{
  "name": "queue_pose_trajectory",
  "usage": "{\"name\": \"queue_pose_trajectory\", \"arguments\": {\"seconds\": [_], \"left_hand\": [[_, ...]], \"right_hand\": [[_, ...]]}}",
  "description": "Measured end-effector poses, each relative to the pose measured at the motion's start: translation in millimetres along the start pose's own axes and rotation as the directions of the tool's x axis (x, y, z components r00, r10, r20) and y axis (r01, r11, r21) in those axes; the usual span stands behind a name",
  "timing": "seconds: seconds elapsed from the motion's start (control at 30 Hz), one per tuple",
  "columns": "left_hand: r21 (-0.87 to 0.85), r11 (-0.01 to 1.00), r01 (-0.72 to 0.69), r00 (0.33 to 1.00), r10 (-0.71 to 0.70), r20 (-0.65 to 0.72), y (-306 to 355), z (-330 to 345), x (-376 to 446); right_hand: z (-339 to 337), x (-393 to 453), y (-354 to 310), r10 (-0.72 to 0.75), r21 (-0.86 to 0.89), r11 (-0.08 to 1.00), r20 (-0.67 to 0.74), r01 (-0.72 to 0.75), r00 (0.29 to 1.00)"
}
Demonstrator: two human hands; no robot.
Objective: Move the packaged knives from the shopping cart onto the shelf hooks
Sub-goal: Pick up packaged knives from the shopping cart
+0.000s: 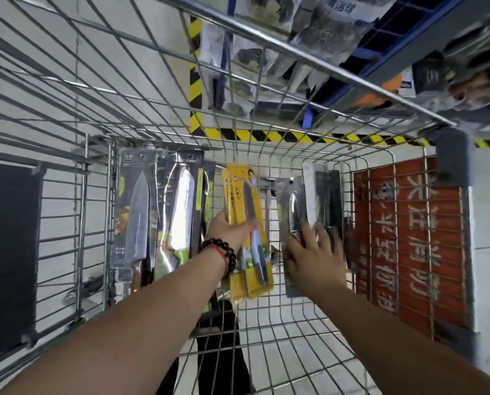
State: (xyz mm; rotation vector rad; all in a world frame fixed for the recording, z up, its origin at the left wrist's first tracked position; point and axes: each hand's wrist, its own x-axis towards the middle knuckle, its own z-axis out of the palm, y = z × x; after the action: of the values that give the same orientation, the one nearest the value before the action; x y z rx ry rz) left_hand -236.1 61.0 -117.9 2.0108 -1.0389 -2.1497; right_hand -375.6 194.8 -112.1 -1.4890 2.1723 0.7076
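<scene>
left hand [229, 231]: 2 yellow packs [245, 201] | right hand [312, 252]: 1 grey pack [290, 206]

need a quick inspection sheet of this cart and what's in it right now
surface: wire cart, mesh floor, tiled ground showing through
job's things: yellow knife packs held up in the cart; grey knife packs leaning at the right; two large knife packs leaning at the left wall
clutter: nothing seen
grippers: left hand grips the yellow knife packs; right hand has its fingers on the grey knife packs, grip unclear
cables: nothing seen
surroundings: striped floor tape; red sign beyond the cart's right wall; blurred packaged goods on a rack above
</scene>
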Motion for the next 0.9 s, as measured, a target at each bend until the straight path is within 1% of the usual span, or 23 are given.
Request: {"name": "queue_pose_trajectory", "arguments": {"seconds": [0.1,0.2,0.3,0.37,0.43,0.5,0.53,0.6,0.63,0.67,0.7,0.73,0.77,0.8,0.83,0.87,0.9], "left_hand": [[0.130,0.990,-0.050,0.993,0.064,-0.103,-2.2,3.5,0.0],[0.265,0.959,-0.104,0.967,0.159,-0.197,-3.4,2.5,3.6],[0.379,0.915,-0.137,0.947,0.233,-0.219,-6.0,4.2,1.7],[0.458,0.875,-0.154,0.933,0.281,-0.224,-9.8,7.1,-2.8],[0.515,0.831,-0.210,0.896,0.374,-0.238,-10.7,10.5,-12.5],[0.525,0.784,-0.330,0.860,0.479,-0.176,-10.6,17.3,-25.2],[0.502,0.777,-0.380,0.859,0.497,-0.120,-10.4,21.8,-32.3],[0.428,0.808,-0.405,0.891,0.454,-0.014,-10.1,33.3,-47.6],[0.377,0.843,-0.383,0.913,0.408,0.014,-9.3,40.0,-54.5],[0.307,0.888,-0.343,0.935,0.355,0.019,-9.1,46.3,-59.6],[0.237,0.929,-0.286,0.956,0.294,0.001,-6.9,51.2,-64.1],[0.159,0.962,-0.220,0.974,0.227,-0.026,-6.0,54.9,-64.5],[0.079,0.986,-0.149,0.987,0.154,-0.049,-5.8,57.5,-62.8],[-0.014,0.996,-0.085,0.995,0.085,-0.057,-4.7,58.4,-61.4],[-0.092,0.995,-0.025,0.999,0.022,-0.032,-3.5,57.9,-59.5],[-0.147,0.989,0.021,1.000,-0.018,0.021,-2.3,57.8,-57.6],[-0.172,0.984,0.052,0.994,-0.034,0.103,-0.1,57.1,-57.0]], "right_hand": [[1.3,1.0,-2.1,0.010,0.046,0.999,-0.011,-0.009,1.000],[1.8,-1.6,-1.5,0.003,0.067,0.998,-0.020,-0.002,1.000],[0.8,-1.7,-4.1,0.015,0.079,0.997,0.006,-0.016,1.000],[-2.1,-1.6,-8.2,0.044,0.077,0.996,-0.008,-0.044,0.999],[-7.6,-2.7,-13.5,0.067,0.095,0.993,-0.028,-0.064,0.997],[-14.1,-4.0,-18.4,0.091,0.196,0.977,-0.016,-0.086,0.996],[-16.4,-4.3,-20.4,0.107,0.266,0.959,-0.007,-0.102,0.994],[-15.9,-2.3,-21.9,0.133,0.401,0.909,-0.017,-0.115,0.991],[-13.9,-1.6,-20.3,0.156,0.469,0.875,-0.037,-0.120,0.987],[-11.8,-0.9,-16.9,0.189,0.547,0.825,-0.030,-0.142,0.982],[-13.6,-0.4,-11.9,0.236,0.649,0.739,0.003,-0.181,0.972],[-17.0,-0.4,-6.0,0.286,0.762,0.603,0.072,-0.238,0.955],[-21.6,-2.8,0.5,0.315,0.862,0.417,0.158,-0.286,0.936],[-26.7,-7.3,7.5,0.303,0.929,0.211,0.235,-0.306,0.924],[-31.2,-12.8,13.9,0.256,0.953,0.031,0.283,-0.301,0.924],[-35.2,-19.4,18.2,0.197,0.956,-0.078,0.292,-0.282,0.936],[-38.0,-25.7,20.4,0.152,0.960,-0.098,0.273,-0.261,0.950]]}}
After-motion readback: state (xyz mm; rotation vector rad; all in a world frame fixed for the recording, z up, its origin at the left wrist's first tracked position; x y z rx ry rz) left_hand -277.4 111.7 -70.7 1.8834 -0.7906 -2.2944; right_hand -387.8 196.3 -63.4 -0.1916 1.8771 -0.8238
